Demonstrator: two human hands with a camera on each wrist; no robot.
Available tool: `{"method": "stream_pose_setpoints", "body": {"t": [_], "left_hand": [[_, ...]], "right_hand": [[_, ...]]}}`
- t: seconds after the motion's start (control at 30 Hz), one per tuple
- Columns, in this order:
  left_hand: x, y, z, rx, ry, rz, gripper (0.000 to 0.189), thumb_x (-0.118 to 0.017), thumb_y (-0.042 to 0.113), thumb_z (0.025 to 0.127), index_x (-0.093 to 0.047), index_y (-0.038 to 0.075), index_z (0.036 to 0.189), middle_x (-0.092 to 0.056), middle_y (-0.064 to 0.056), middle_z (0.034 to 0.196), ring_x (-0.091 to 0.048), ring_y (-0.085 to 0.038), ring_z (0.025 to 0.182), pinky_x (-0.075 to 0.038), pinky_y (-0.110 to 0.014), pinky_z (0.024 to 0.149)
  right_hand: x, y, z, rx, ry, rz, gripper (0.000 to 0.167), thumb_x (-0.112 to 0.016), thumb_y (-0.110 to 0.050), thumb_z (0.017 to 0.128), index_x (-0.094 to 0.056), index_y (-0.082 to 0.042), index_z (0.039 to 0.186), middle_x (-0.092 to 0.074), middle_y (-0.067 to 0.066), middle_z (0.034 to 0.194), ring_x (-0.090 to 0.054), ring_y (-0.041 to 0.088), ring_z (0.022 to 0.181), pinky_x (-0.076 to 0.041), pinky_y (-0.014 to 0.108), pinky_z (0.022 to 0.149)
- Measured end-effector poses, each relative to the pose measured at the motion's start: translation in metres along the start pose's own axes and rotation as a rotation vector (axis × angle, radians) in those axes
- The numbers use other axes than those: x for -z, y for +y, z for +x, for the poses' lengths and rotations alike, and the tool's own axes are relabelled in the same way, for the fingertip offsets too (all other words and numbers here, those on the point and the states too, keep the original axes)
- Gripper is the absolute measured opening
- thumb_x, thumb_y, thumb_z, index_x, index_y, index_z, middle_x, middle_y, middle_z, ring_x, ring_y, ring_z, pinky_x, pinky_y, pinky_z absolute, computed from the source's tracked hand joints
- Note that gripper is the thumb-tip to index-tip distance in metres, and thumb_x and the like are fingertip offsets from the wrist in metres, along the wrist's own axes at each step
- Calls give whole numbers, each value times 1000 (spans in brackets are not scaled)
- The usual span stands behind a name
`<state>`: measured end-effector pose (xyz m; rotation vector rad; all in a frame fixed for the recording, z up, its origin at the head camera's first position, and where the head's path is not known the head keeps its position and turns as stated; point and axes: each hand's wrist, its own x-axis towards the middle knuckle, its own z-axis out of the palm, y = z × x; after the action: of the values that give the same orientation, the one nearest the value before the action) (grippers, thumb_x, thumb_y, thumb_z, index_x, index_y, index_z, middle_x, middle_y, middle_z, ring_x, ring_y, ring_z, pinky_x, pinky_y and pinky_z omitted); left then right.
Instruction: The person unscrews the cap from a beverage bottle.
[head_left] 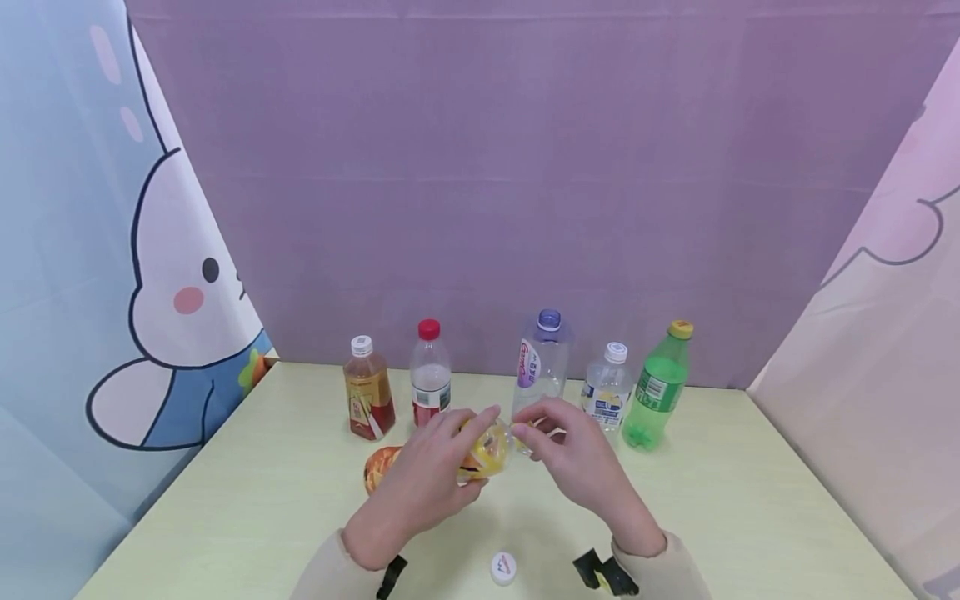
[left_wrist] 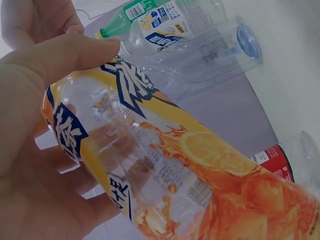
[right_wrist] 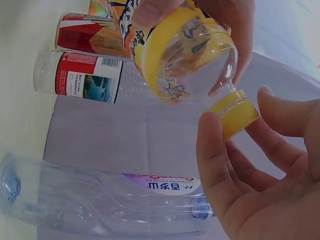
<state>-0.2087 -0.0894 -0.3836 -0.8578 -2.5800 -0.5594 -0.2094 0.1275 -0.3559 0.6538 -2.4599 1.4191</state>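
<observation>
Five standing, one held

My one pale table (head_left: 780, 492) fills the lower frame. Across its middle stand one tall clear bottle (head_left: 551, 379), one green bottle (head_left: 656, 392) at right, one red-capped bottle (head_left: 431, 387), one amber bottle (head_left: 369, 392) at left and one small clear bottle (head_left: 606, 400). At lower centre, my left hand (head_left: 423, 475) grips one orange-printed bottle (head_left: 487, 450); my right hand (head_left: 581, 458) pinches its yellow cap (right_wrist: 237, 117). One white cap (head_left: 503, 568) lies at bottom centre.
</observation>
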Motion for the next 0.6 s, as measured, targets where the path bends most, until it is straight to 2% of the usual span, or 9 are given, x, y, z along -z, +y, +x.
{"method": "stream_pose_setpoints", "body": {"t": [0.07, 0.3, 0.6], "left_hand": [[0, 0, 0, -3, 1, -2, 88, -92, 24, 76, -47, 21, 152, -60, -5, 131, -57, -25, 117, -51, -47, 101], [-1, 2, 0, -10, 4, 0, 88, -91, 24, 76, -46, 22, 152, -60, -4, 131, -57, -24, 118, -50, -47, 101], [0, 1, 0, -11, 21, 24, 88, -91, 25, 76, -46, 22, 152, -59, -5, 131, -57, -25, 117, -50, -48, 101]], "right_hand": [[-1, 1, 0, 4, 24, -5, 7, -70, -13, 96, -72, -10, 102, -68, 0, 93, -64, 13, 75, -57, 27, 66], [-5, 3, 2, 19, 95, -37, 5, -75, -13, 93, -73, -12, 97, -67, -5, 87, -63, 13, 76, -56, 27, 67], [-5, 2, 3, -65, 102, -56, 20, -76, -14, 91, -71, -9, 110, -67, 0, 97, -62, 13, 89, -58, 30, 77]]}}
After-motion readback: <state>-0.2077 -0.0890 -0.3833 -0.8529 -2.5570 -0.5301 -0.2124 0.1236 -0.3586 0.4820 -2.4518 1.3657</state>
